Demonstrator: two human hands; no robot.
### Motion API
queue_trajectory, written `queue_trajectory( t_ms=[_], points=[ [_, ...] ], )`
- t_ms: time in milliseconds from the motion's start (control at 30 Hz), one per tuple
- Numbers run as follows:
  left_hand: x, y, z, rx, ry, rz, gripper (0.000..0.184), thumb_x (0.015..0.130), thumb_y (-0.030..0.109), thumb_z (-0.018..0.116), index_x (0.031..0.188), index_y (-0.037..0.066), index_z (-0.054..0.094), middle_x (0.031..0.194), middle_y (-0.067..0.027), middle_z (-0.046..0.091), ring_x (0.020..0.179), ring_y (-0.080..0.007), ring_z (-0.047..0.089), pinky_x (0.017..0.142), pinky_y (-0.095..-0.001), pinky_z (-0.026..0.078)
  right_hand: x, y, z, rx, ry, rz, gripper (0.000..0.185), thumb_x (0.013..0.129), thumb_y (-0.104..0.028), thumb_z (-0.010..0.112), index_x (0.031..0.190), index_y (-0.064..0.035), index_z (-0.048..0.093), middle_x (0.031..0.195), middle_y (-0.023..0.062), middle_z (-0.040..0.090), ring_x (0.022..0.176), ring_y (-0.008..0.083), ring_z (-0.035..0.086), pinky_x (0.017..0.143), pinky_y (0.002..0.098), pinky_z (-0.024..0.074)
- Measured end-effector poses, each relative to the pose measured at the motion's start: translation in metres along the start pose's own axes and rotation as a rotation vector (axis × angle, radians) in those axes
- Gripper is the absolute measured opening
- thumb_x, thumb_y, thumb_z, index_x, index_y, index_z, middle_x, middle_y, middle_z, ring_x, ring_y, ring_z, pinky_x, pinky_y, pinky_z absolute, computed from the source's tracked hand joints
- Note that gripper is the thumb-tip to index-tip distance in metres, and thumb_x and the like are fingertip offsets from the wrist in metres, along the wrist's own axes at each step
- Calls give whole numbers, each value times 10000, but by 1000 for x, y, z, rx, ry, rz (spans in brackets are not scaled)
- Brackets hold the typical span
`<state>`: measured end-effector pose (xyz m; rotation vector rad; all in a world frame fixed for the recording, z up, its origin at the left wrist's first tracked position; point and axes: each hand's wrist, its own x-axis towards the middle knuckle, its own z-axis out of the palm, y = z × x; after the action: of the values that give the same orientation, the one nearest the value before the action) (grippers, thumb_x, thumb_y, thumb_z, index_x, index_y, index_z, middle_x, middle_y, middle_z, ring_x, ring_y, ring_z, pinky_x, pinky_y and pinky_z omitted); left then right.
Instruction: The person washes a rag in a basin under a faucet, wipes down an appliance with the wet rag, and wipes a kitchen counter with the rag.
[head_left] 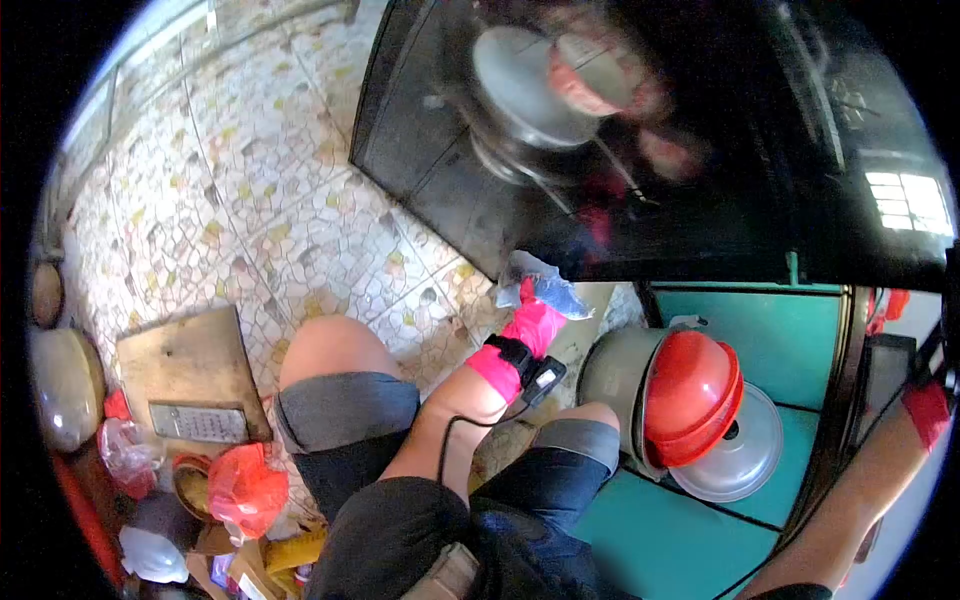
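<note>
The left hand (532,318) gripped a rag (558,290), a pot (612,375) toward 5 o'clock. Whether the right hand (928,415), at 3 o'clock, had fingers closed could not be told.

I read the colours as follows. The mosaic-patterned tile floor (200,170) has a white base with irregular grey, pink and yellow-green patches. The glossy black panel (700,225) shows grey and red-and-white shapes. My left glove (538,325) is solid bright pink, its strap (508,351) black; the glove cuff at my right wrist (928,412) is also pink. The crumpled cloth (545,285) is mottled blue-grey. The round bowls (690,385) are plain red, the deep metal pot (612,380) grey, and the round lid (745,465) silver-grey with a black knob (731,430). The flat cabinet surfaces (660,530) are turquoise-green. The wooden board (185,355) is brown; the crinkled plastic bag (245,490) is red.
</note>
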<state>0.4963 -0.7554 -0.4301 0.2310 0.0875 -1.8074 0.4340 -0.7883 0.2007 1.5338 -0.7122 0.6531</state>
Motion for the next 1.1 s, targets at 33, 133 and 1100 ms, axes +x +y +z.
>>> queue_trajectory(
  t_ms=[33,133,1100],
  points=[
    [-4,5,17,-85,-77,-35,450,855,527,529,923,88,598,947,-148,584,903,-356,532,736,-548,386,-4,-1,-3,27,-10,44,400,1016,-318,437,1216,21,506,1103,122,569,993,222,546,893,401,439],
    [-20,25,66,-265,-296,-135,465,865,543,520,880,87,605,897,-143,601,855,-344,557,701,-529,413,-17,4,-13,89,-20,141,428,1013,-342,440,1256,9,476,1164,119,536,1049,223,518,931,395,413],
    [-171,43,167,1808,-910,617,376,811,88,624,1158,-19,527,1109,-246,585,1030,-386,589,900,-443,473,-387,-341,-190,2369,45,2407,641,1008,-531,388,1439,-56,377,1401,129,498,1235,302,522,1060,470,413]
  ],
)
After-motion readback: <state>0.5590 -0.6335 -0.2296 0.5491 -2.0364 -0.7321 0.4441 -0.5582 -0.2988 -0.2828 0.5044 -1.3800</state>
